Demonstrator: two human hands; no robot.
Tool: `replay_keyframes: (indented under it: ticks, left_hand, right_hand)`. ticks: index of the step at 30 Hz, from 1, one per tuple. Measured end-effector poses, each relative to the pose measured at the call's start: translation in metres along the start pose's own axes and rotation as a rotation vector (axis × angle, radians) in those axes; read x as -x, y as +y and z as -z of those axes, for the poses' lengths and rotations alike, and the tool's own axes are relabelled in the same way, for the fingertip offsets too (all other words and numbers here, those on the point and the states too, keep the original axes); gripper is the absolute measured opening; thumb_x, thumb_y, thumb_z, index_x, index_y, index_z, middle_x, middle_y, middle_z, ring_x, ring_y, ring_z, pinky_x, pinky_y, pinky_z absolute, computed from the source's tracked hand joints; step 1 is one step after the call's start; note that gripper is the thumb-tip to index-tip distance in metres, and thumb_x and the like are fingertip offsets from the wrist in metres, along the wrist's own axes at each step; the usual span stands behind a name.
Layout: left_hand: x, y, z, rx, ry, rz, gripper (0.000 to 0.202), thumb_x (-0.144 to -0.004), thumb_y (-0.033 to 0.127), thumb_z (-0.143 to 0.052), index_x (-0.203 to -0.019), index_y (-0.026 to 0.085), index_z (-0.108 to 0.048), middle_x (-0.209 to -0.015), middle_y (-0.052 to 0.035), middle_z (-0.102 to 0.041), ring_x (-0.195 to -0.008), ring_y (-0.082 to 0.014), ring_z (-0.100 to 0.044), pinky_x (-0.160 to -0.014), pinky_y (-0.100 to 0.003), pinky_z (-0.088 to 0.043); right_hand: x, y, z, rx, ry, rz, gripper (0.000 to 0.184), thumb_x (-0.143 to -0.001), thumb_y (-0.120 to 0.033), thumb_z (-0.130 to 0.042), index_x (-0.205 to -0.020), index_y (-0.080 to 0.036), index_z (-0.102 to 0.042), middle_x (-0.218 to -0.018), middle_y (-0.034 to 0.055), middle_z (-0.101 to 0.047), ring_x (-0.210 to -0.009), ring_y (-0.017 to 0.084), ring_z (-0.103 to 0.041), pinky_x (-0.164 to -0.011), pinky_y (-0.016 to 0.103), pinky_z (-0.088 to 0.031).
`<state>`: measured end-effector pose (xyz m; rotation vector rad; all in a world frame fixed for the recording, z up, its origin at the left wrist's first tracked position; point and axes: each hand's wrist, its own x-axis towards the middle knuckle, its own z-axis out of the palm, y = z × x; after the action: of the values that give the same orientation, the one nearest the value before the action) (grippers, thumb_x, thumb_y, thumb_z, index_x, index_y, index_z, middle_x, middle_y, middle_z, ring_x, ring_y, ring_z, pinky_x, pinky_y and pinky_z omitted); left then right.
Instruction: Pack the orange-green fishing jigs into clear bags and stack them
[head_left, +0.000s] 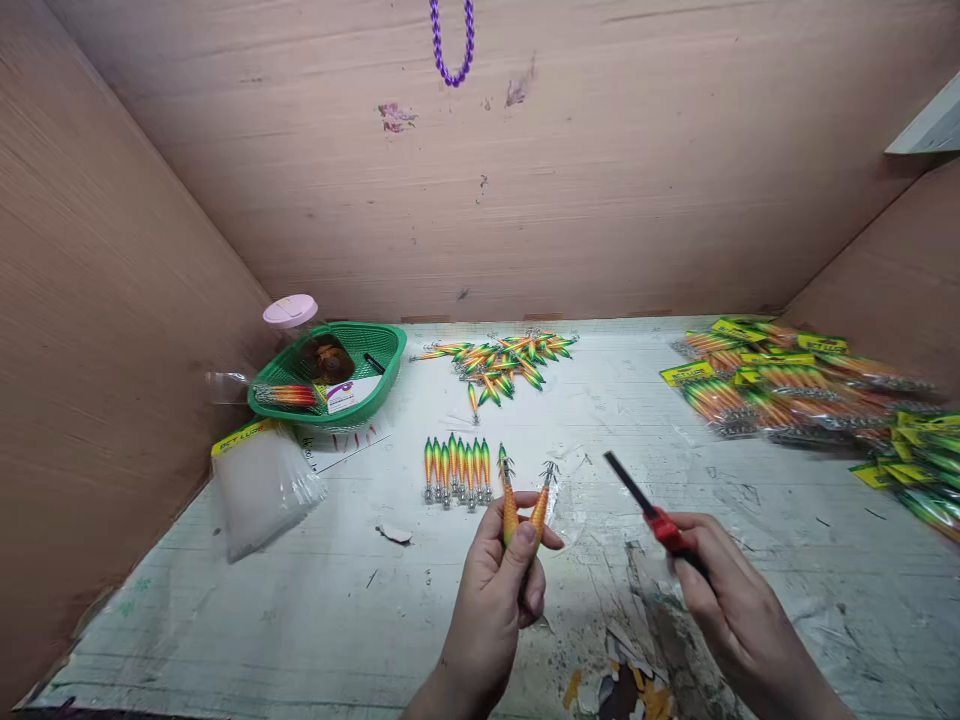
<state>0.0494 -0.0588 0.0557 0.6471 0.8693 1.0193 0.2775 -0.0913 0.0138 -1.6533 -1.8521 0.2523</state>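
Note:
Two orange squid jigs (538,512) are pinched in my left hand (504,580), their hooked ends pointing up and spread apart in a V. My right hand (731,590) is wrapped round a red and black long-nosed lighter (664,525), its black nozzle slanting up to the left. No flame shows at the nozzle tip. Just left of my left hand, a row of green, yellow and orange squid jigs (456,468) lies on the table, hooks toward me. One more jig (502,455) lies partly behind the held ones.
Loose jigs (510,362) are heaped at the back. A green basket (394,350) with a pink-lidded jar (291,310) stands left, behind a stack of clear bags (262,490). Packed jigs (780,385) pile up at right. Paint flakes (630,690) lie near the front edge.

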Motion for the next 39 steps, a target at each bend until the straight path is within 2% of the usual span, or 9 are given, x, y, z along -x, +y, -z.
replay_keyframes:
  ticks: [2,4,7,11,13,19,24,28,39]
  left_hand:
    - [-0.001,-0.001,0.001,-0.098,0.011,-0.032,0.042,-0.085,0.049,-0.064,-0.115,0.022,-0.055,-0.084,0.0012,-0.059,-0.043,-0.0001,-0.031,-0.042,-0.018,-0.019]
    - [-0.001,-0.003,0.001,-0.179,0.014,-0.058,0.042,-0.087,0.05,-0.061,-0.116,0.021,-0.054,-0.085,0.0007,-0.058,-0.044,-0.0002,-0.032,-0.042,-0.019,-0.02]
    - [-0.001,-0.003,0.001,-0.25,-0.006,-0.078,0.039,-0.088,0.052,-0.057,-0.111,0.021,-0.056,-0.082,0.0018,-0.055,-0.045,-0.0012,-0.029,-0.043,-0.02,-0.02]
    - [0.002,-0.002,0.001,-0.363,-0.044,-0.098,0.031,-0.093,0.05,-0.051,-0.094,0.019,-0.056,-0.072,0.0045,-0.045,-0.048,-0.0041,-0.027,-0.045,-0.021,-0.023]
    - [0.004,-0.002,0.002,-0.427,-0.043,-0.119,0.029,-0.094,0.047,-0.049,-0.091,0.019,-0.055,-0.072,0.004,-0.045,-0.05,-0.0052,-0.028,-0.047,-0.021,-0.025]
    - [0.007,0.002,0.007,-0.62,-0.031,-0.164,0.027,-0.096,0.044,-0.045,-0.096,0.019,-0.057,-0.076,0.001,-0.051,-0.054,-0.0086,-0.036,-0.051,-0.022,-0.031]
    - [0.008,0.01,0.008,-0.799,-0.028,-0.23,0.027,-0.096,0.04,-0.042,-0.091,0.019,-0.058,-0.083,-0.0038,-0.059,-0.071,-0.0152,-0.051,-0.067,-0.026,-0.042]
    - [0.008,0.015,0.008,-0.881,-0.053,-0.261,0.026,-0.096,0.036,-0.04,-0.095,0.019,-0.06,-0.085,-0.0051,-0.059,-0.078,-0.0175,-0.055,-0.075,-0.028,-0.045]
    - [0.008,0.018,0.014,-1.01,-0.13,-0.269,0.029,-0.096,0.028,-0.039,-0.115,0.019,-0.059,-0.083,-0.0051,-0.059,-0.078,-0.0183,-0.057,-0.076,-0.029,-0.048]
  right_hand:
    - [0.003,-0.027,0.011,-0.151,-0.066,0.072,0.017,-0.097,-0.03,-0.036,-0.096,-0.024,-0.052,-0.096,0.0047,-0.059,-0.081,0.017,-0.062,-0.064,0.024,-0.05]
    - [0.001,-0.046,0.015,-0.191,-0.101,0.159,0.008,-0.095,-0.026,-0.047,-0.092,-0.024,-0.053,-0.09,0.0025,-0.059,-0.08,0.015,-0.063,-0.067,0.021,-0.051]
    - [-0.006,-0.056,0.015,-0.172,-0.105,0.23,0.005,-0.093,-0.021,-0.052,-0.092,-0.023,-0.056,-0.089,0.0025,-0.06,-0.079,0.014,-0.063,-0.068,0.02,-0.052]
    - [-0.015,-0.053,0.012,-0.15,-0.104,0.249,0.006,-0.094,-0.02,-0.051,-0.093,-0.023,-0.056,-0.091,0.0039,-0.059,-0.08,0.014,-0.063,-0.068,0.021,-0.053]
    - [-0.017,-0.052,0.013,-0.157,-0.12,0.257,0.006,-0.094,-0.019,-0.051,-0.093,-0.022,-0.056,-0.091,0.0037,-0.059,-0.08,0.014,-0.062,-0.069,0.021,-0.053]
    - [-0.02,-0.048,0.02,-0.179,-0.182,0.273,0.007,-0.094,-0.02,-0.05,-0.093,-0.023,-0.056,-0.09,0.0038,-0.059,-0.079,0.014,-0.062,-0.068,0.021,-0.052]
    - [-0.022,-0.043,0.027,-0.158,-0.236,0.268,0.01,-0.095,-0.023,-0.048,-0.09,-0.022,-0.056,-0.091,0.0058,-0.06,-0.082,0.016,-0.061,-0.07,0.024,-0.051]
    - [-0.024,-0.041,0.033,-0.135,-0.253,0.275,0.012,-0.095,-0.023,-0.048,-0.087,-0.022,-0.057,-0.089,0.0053,-0.06,-0.078,0.016,-0.06,-0.067,0.024,-0.051]
    - [-0.03,-0.033,0.037,-0.125,-0.28,0.352,0.011,-0.096,-0.022,-0.047,-0.088,-0.022,-0.055,-0.086,0.0046,-0.059,-0.074,0.015,-0.057,-0.064,0.023,-0.048]
